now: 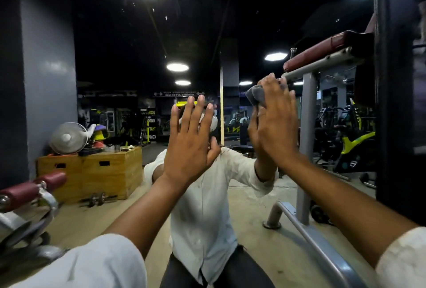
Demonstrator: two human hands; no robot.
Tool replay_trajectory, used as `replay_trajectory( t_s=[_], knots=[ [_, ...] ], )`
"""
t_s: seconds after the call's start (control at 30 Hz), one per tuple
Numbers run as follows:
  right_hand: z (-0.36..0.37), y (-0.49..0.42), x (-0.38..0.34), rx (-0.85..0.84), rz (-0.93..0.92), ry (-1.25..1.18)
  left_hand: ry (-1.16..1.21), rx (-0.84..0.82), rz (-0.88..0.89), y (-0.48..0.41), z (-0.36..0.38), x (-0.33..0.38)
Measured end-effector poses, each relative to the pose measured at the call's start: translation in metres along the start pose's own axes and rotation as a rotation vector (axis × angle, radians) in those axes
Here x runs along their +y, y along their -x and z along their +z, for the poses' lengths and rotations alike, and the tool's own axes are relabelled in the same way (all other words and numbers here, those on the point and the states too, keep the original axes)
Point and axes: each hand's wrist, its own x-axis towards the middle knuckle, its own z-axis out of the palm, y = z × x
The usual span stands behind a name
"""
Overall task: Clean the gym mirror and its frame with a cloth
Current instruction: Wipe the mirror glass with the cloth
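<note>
The left hand (191, 142) lies flat against the mirror (115, 57), fingers straight, spread and pointing up. Just to its right, the right hand (275, 126) presses a crumpled grey cloth (256, 97) to the glass with straight fingers, and the cloth bulges out at the upper left of the hand. The left sleeve (92, 264) and right sleeve (403, 257), both white, fill the near corners. Between the arms the glass reflects a white shirt (207, 207). Far left in the reflection a wooden box (92, 172) carries a fan (68, 138), with a dumbbell (98, 199) on the floor before it. A maroon padded bench (322, 50) shows at upper right.
</note>
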Motion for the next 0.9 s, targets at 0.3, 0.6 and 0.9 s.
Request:
replay_trajectory(
  t_s=[0.3, 0.6, 0.9],
  knots=[
    [-0.018, -0.027, 0.036, -0.007, 0.023, -0.017, -0.017, -0.011, 0.134, -0.022, 0.002, 0.009],
    [0.014, 0.202, -0.009, -0.219, -0.559, -0.019, 0.083, 0.001, 0.176, 0.053, 0.018, 0.027],
    [-0.005, 0.261, 0.006, -0.374, -0.61, -0.074, 0.114, -0.146, 0.141, 0.169, 0.019, 0.049]
  ],
)
